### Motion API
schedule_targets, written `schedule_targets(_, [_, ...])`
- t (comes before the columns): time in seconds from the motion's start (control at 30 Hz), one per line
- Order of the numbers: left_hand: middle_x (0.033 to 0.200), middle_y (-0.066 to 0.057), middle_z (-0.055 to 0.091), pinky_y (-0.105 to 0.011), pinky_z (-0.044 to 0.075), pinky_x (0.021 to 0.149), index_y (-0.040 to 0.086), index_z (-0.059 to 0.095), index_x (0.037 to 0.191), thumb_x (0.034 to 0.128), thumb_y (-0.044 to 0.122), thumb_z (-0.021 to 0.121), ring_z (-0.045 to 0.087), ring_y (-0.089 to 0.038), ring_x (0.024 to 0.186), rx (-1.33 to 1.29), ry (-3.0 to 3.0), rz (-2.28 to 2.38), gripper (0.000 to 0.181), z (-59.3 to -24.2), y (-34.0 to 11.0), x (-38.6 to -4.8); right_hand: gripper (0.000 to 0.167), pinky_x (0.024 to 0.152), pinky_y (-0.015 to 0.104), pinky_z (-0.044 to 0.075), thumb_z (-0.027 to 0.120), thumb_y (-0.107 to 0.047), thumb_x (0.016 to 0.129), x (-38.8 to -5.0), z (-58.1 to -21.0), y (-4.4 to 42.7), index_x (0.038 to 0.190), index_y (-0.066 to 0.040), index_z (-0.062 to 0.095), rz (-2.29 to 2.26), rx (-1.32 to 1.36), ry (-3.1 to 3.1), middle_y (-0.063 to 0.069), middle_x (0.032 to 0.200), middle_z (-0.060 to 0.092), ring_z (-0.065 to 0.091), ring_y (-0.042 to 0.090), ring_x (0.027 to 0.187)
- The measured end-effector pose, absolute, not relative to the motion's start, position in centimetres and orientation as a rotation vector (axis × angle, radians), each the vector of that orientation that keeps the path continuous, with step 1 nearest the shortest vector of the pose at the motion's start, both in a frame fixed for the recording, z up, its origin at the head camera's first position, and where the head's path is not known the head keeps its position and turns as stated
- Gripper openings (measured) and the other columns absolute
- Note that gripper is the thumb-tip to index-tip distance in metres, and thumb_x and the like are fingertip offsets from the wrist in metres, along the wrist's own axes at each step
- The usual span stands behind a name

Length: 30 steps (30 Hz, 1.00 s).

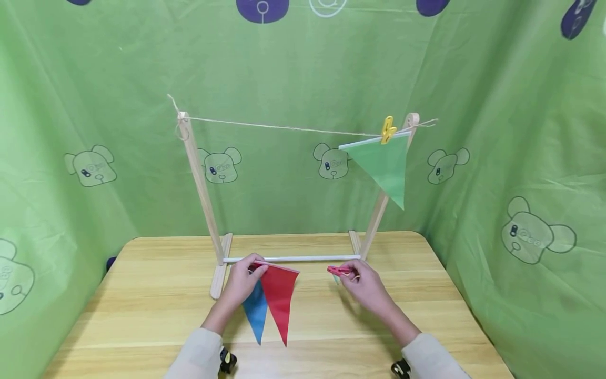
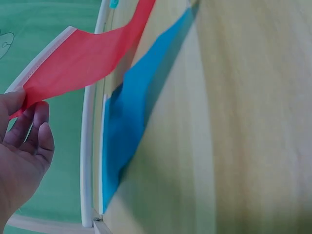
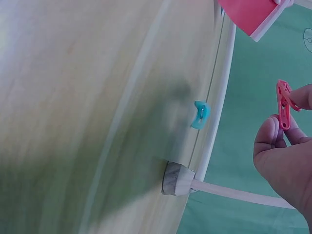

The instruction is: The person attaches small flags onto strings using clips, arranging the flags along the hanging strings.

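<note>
Pinching the red pennant (image 1: 280,295) by its white top edge, the left hand (image 1: 247,276) in the head view should keep that edge level, while the right hand (image 1: 366,287), gripping a red peg (image 1: 337,270), would do well to squeeze squarely; the green pennant (image 1: 385,163) already takes up the right end of the string (image 1: 284,128). The left wrist view shows the blue pennant (image 2: 129,122) lying on the tabletop (image 2: 253,146) — easily brushed, I'd judge. In the right wrist view, a teal peg (image 3: 200,115) lies beside the white rod (image 3: 222,92) — a low bar worth clearing
</note>
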<state>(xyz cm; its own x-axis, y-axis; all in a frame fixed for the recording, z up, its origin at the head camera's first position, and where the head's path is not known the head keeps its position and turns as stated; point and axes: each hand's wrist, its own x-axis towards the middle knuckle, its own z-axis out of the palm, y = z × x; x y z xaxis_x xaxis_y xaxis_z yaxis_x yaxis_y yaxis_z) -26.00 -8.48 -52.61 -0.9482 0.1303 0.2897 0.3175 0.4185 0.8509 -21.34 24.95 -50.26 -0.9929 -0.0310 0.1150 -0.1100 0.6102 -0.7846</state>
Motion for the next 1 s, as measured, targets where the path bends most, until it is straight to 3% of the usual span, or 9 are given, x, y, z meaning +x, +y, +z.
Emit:
schedule_targets(0.37, [0.085,-0.004,0.072,-0.021,0.052,0.064,0.009,0.074,0.099,0.0939,0.01,0.076,0.06,-0.014,0.075,-0.416,-2.396,-1.621,0.005,-51.3,-7.9,-25.9,0.024,0.07,0.02,0.054,0.073,-0.008,0.094,-21.9,-48.8,26.0,0.116,-0.004,0.066,1.348,0.135,-2.682,0.009,0.099,0.061,0.057,0.017,0.085])
schedule_targets(1.0, [0.093,-0.01,0.074,-0.021,0.053,0.07,0.007,0.074,0.103,0.0958,0.006,0.072,0.064,-0.018,0.081,-0.373,-2.3,-1.709,0.007,-48.6,-7.3,-26.0,0.033,0.07,0.018,0.054,0.075,-0.015,0.095,-22.6,-46.7,26.3,0.125,-0.004,0.066,1.434,0.07,-2.604,0.013,0.101,0.065,0.058,0.018,0.086])
